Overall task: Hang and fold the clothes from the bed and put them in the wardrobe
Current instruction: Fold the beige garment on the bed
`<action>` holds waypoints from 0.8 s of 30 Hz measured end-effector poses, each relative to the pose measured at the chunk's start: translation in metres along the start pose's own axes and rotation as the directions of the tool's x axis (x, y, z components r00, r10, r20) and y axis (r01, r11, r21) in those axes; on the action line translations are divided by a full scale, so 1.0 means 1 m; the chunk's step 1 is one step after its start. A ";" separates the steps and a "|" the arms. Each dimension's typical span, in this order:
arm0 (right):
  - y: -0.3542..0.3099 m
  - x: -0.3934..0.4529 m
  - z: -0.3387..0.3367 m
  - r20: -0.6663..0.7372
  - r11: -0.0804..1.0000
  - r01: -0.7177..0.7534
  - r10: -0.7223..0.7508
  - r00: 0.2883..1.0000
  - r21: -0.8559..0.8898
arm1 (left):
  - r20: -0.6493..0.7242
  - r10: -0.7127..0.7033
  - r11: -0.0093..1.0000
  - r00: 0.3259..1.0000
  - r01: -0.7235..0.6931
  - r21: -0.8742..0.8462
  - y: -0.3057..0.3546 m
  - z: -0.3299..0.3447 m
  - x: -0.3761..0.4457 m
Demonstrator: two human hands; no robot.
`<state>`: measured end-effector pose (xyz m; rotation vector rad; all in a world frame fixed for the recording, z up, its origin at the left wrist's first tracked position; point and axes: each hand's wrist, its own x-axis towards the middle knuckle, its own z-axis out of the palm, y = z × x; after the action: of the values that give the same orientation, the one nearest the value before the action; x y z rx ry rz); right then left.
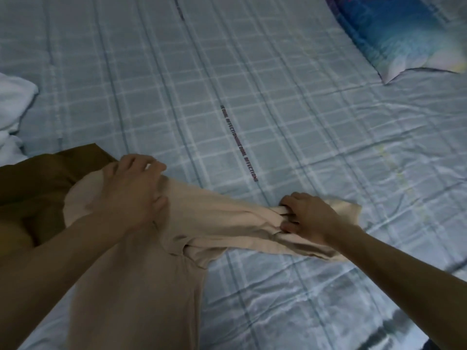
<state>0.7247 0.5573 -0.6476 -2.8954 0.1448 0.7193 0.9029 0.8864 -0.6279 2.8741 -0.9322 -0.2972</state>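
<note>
A beige shirt [222, 221] lies spread across the near part of the bed [252, 84], its body running down toward me and one sleeve reaching right. My left hand [131, 190] grips the shirt's top edge near the collar, fingers curled into the cloth. My right hand [307, 215] pinches bunched fabric of the right sleeve, with the sleeve's end poking out past it. A brown garment [43, 183] lies under and to the left of the beige shirt.
A white cloth pile [12, 107] sits at the left edge of the bed. A blue patterned pillow [394, 31] lies at the far right. The light blue checked sheet covers the whole bed.
</note>
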 end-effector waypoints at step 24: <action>0.045 -0.039 0.017 -0.320 0.974 -0.148 0.197 0.927 0.169 | 0.330 0.365 0.926 0.870 -0.303 -0.226 0.119 0.049 0.036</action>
<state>0.6766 0.5186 -0.6494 -2.8631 0.4770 0.2180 0.8530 0.7677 -0.6618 2.4830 -1.3711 -0.8531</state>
